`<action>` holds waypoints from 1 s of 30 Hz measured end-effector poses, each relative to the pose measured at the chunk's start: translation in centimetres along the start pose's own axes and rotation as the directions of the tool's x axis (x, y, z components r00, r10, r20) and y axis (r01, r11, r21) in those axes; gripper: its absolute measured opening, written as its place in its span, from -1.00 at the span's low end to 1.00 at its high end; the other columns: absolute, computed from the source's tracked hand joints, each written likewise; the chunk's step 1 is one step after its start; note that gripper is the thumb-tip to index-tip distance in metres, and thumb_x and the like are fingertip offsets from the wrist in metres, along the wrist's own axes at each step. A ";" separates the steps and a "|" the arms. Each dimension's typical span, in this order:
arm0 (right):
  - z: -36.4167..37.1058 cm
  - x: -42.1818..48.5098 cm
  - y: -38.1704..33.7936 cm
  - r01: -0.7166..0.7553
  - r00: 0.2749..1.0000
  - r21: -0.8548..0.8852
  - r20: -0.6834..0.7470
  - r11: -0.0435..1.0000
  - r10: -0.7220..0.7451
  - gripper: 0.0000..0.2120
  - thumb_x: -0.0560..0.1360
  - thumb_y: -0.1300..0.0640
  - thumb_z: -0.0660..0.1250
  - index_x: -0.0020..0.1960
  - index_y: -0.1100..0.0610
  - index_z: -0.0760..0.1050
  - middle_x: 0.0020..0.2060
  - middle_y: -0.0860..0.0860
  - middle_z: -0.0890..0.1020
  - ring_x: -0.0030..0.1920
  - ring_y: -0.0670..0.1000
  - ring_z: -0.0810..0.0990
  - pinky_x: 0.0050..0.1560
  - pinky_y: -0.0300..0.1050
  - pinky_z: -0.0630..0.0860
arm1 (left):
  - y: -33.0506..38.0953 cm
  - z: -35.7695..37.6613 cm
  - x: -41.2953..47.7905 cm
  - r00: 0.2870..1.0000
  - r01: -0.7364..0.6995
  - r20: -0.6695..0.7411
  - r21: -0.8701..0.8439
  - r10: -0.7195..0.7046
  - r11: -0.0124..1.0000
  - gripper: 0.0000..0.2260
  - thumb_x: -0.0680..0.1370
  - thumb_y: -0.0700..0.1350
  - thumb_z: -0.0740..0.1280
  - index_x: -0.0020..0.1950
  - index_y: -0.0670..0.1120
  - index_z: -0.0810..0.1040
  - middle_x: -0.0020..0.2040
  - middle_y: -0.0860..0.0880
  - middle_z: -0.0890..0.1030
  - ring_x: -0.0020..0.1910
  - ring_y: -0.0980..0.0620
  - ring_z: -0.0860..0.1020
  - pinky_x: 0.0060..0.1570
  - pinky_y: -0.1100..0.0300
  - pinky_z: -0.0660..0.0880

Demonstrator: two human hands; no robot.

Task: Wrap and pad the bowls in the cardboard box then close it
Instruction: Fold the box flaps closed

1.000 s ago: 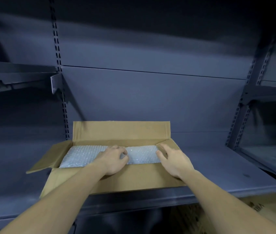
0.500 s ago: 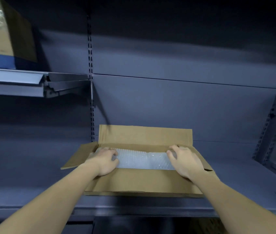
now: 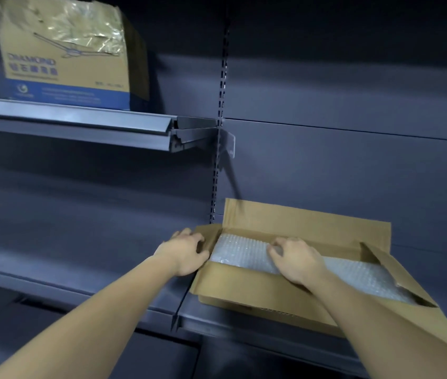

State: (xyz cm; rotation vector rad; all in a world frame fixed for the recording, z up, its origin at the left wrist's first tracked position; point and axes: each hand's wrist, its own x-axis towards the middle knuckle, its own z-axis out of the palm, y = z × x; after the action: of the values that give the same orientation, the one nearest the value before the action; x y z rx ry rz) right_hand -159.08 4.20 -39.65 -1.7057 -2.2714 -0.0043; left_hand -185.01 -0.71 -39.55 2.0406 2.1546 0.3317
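Note:
An open cardboard box [image 3: 258,294] lies on the dark shelf, at the lower right of the head view. Bubble wrap [image 3: 244,250] covers its inside, so the bowls are hidden. My left hand [image 3: 186,251] is at the box's left end, its fingers curled round the short left flap [image 3: 209,234], which stands partly raised. My right hand [image 3: 296,259] sits on the wrap near the middle, fingers bent, with thumb and fingertips pinching the wrap. The rear flap [image 3: 299,217] stands upright and the right flap [image 3: 397,272] leans outward.
The box sits on a grey metal shelf [image 3: 80,242] next to a seam between two shelf sections. A slotted upright [image 3: 221,132] runs up the back panel. Up on a higher shelf [image 3: 80,116] at left stands a printed carton [image 3: 66,56].
My left hand left the bubble wrap and took the left flap, lifting it. My right hand slid left along the wrap. The view swung left, so the box now sits at lower right.

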 end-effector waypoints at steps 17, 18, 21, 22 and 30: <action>-1.1 -2.7 2.2 -0.039 0.999 0.040 -0.027 0.998 0.041 -0.67 0.62 -0.12 0.02 0.08 0.06 0.44 0.04 0.08 0.57 0.08 0.11 0.52 0.06 -0.01 0.47 | 2.6 -0.8 -0.1 0.955 -0.060 -0.294 -0.041 0.045 0.997 -0.65 0.55 -0.03 0.25 0.34 0.04 0.44 0.30 0.01 0.41 0.21 -0.14 0.24 0.25 0.04 0.40; -1.1 -3.0 2.4 -0.053 0.998 0.044 -0.022 0.998 0.054 -0.69 0.62 -0.12 0.01 0.06 0.06 0.42 0.02 0.08 0.57 0.07 0.11 0.51 0.04 -0.01 0.46 | 2.8 -0.8 -0.3 0.951 -0.070 -0.306 -0.052 0.051 0.996 -0.66 0.55 -0.05 0.25 0.33 0.03 0.46 0.30 0.01 0.41 0.22 -0.14 0.23 0.24 0.05 0.40; -1.4 -4.0 3.2 -0.095 0.995 0.047 -0.029 0.994 0.096 -0.70 0.62 -0.11 0.01 -0.03 0.07 0.39 -0.03 0.08 0.57 0.03 0.12 0.51 0.02 0.00 0.45 | 3.8 -0.8 -0.7 0.927 -0.140 -0.359 -0.062 0.108 0.988 -0.69 0.54 -0.11 0.25 0.29 -0.01 0.48 0.29 0.00 0.40 0.26 -0.11 0.21 0.21 0.06 0.44; -1.4 -4.2 3.4 -0.102 0.994 0.057 -0.037 0.993 0.104 -0.70 0.62 -0.11 0.02 -0.06 0.07 0.38 -0.04 0.09 0.57 0.01 0.12 0.51 0.03 0.02 0.47 | 4.3 -0.8 -0.8 0.913 -0.184 -0.380 -0.063 0.147 0.981 -0.70 0.54 -0.12 0.25 0.28 -0.03 0.49 0.29 0.00 0.40 0.28 -0.10 0.23 0.21 0.06 0.44; -2.2 -5.6 4.1 -0.074 0.993 0.065 -0.084 0.995 0.080 -0.66 0.63 -0.09 0.03 0.17 0.09 0.44 0.06 0.11 0.58 0.12 0.14 0.50 0.10 0.03 0.46 | 9.0 0.8 -2.3 0.903 -0.375 0.181 -0.109 0.389 0.921 -0.29 0.51 0.34 0.26 0.58 0.17 0.10 0.58 -0.01 0.14 0.53 -0.04 0.20 0.49 0.10 0.16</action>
State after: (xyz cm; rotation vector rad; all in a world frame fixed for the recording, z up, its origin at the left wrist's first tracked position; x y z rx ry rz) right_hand -153.35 -0.26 -39.60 -1.7263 -2.1210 0.0084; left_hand -175.95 -2.53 -38.04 2.3365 1.5969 0.2327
